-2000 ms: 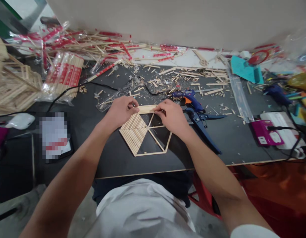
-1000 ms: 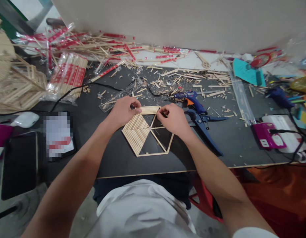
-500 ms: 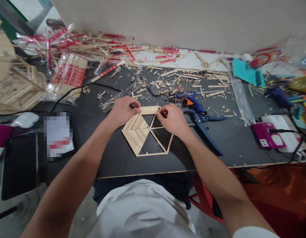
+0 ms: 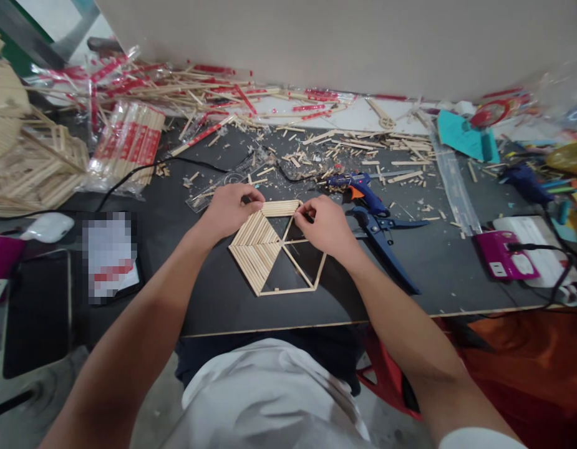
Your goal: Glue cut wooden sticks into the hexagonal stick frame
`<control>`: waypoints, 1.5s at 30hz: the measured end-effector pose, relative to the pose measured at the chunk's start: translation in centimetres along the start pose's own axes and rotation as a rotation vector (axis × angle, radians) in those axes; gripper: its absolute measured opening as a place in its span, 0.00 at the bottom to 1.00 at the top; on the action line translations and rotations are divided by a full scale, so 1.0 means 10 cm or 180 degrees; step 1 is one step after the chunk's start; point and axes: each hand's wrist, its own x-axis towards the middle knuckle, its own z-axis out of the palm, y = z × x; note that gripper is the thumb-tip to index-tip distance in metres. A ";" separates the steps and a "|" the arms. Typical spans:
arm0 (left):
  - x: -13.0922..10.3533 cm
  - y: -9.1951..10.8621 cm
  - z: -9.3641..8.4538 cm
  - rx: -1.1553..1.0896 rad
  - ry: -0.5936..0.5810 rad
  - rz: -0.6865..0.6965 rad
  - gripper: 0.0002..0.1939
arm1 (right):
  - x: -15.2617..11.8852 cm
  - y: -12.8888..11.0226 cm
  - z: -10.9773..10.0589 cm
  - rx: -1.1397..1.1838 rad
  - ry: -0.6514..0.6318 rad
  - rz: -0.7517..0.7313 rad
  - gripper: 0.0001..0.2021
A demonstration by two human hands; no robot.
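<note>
Hexagon frame point(image 4: 275, 252) of sticks lies flat on the table point(image 4: 213, 299); left hand point(image 4: 229, 209) and right hand point(image 4: 325, 226) pinch its far edge, seemingly steadying the top sticks.

Your left hand point(image 4: 229, 211) and right hand point(image 4: 326, 227) press on the far edge of the stick hexagon point(image 4: 273, 248) lying on the bench point(image 4: 213, 299); a glue gun point(image 4: 360, 187) lies just beside it.

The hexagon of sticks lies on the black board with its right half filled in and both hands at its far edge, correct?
Not quite. The head view shows the hexagon of sticks filled on its left half; the right half is open frame. It lies on the black board, left hand and right hand at its far edge.
</note>
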 end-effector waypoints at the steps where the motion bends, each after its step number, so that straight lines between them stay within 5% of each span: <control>1: 0.00 0.00 0.00 0.0005 0.0010 0.0009 0.10 | 0.00 0.00 0.00 0.0000 -0.0013 0.0014 0.05; 41: 0.00 -0.02 0.02 0.0051 0.0053 0.0075 0.08 | 0.00 0.00 0.02 0.0050 0.0033 0.0050 0.07; 45: -0.07 0.05 0.06 0.0343 0.0158 0.0333 0.10 | 0.00 0.00 0.01 0.0058 0.0014 0.0054 0.06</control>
